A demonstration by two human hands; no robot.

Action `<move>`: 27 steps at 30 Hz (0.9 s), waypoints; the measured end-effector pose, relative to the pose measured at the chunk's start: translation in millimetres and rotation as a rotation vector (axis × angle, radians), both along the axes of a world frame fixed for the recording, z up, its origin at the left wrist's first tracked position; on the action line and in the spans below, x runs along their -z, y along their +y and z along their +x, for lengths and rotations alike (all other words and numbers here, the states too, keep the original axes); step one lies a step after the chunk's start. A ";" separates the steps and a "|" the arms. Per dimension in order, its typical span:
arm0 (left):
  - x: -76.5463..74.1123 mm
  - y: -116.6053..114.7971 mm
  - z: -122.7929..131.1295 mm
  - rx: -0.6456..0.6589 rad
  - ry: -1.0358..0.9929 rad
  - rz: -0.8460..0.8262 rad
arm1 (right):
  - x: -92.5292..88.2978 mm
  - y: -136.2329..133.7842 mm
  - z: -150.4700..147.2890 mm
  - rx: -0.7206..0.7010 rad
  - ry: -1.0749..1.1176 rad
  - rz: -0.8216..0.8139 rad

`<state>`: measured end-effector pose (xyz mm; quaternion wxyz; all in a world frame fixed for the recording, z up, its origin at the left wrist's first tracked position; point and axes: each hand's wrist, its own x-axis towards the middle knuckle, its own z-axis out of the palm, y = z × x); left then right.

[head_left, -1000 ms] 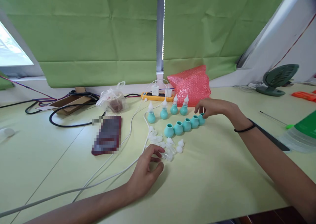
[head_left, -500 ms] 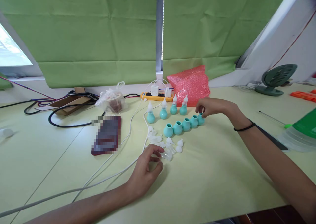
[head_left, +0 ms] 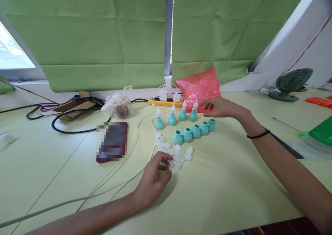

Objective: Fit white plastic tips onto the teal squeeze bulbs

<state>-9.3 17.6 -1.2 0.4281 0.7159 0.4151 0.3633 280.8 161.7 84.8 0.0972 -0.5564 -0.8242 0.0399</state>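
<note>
Several turquoise squeeze bulbs (head_left: 196, 131) stand upright in a slanting row, their round mouths uncovered. Behind them are several turquoise bulbs fitted with clear necks and white pointed tips (head_left: 193, 114). My right hand (head_left: 220, 107) hovers over the far end, just right of the tipped bulbs, open with its fingers apart and nothing in them. Close to a small pile of clear plastic pieces (head_left: 176, 162) and white tips (head_left: 188, 157), my left hand (head_left: 154, 178) rests on the table, open, fingers loosely bent. Its fingertips are beside the pieces; whether they touch cannot be told.
A pink bubble-wrap bag (head_left: 202, 90) lies at the back by an orange power strip (head_left: 155, 102). White cables (head_left: 124, 185) cross the table on the left, near a phone (head_left: 112, 141). On the right are a green fan (head_left: 293, 83), a screwdriver (head_left: 287, 125) and a green-and-clear container (head_left: 316, 140).
My right hand has let go of the bulb at the right end of the front row. It has risen slightly back and left, its fingers opening. My left hand stays put.
</note>
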 end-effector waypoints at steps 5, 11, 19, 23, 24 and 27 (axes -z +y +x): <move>-1.2 -0.6 0.2 -0.002 -0.002 -0.001 | 12.3 2.6 -16.1 -0.019 0.005 0.129; -2.1 -1.5 -0.1 0.004 -0.008 0.004 | 28.7 11.2 -13.9 -0.027 0.003 -0.010; -3.9 -2.8 -0.3 0.001 -0.067 0.004 | 10.4 -2.0 -31.2 0.090 0.179 0.355; -6.5 -3.4 -1.5 0.011 -0.131 0.010 | -13.3 -39.0 -58.7 0.092 0.424 0.625; -7.1 -3.7 -2.2 0.018 -0.150 0.005 | -17.8 -50.8 -67.1 0.053 0.479 0.679; -7.4 -4.9 -5.5 0.054 -0.215 -0.010 | -21.0 -84.9 -93.5 -0.263 0.605 0.682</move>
